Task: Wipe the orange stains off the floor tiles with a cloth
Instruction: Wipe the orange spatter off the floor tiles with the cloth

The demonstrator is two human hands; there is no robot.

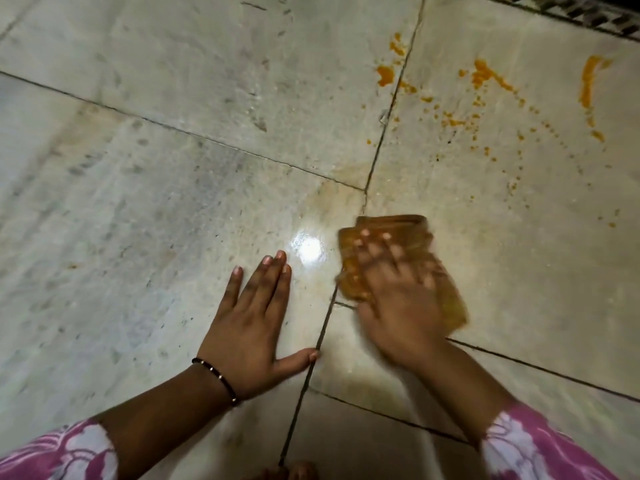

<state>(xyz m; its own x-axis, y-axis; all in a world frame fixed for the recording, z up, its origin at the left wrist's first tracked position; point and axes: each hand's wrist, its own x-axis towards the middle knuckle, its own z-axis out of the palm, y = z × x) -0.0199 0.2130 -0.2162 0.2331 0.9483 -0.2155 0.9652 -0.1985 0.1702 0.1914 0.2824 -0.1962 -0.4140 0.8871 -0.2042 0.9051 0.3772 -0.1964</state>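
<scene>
Cloth (408, 233): brown-orange, folded, flat on floor tiles (173, 188), straddling grout joint (381, 133). Right hand (398, 306): blurred, pressed on top of cloth, fingers spread; curl not discernible. Left hand (252, 327): just left of cloth, palm flat on tile, fingers straight, thumb out toward joint; dark bracelet (216, 377) at wrist. Orange stains (485, 77): beyond cloth, scattered both sides of joint. Pink-and-white sleeves (533, 448): nearest camera.
</scene>
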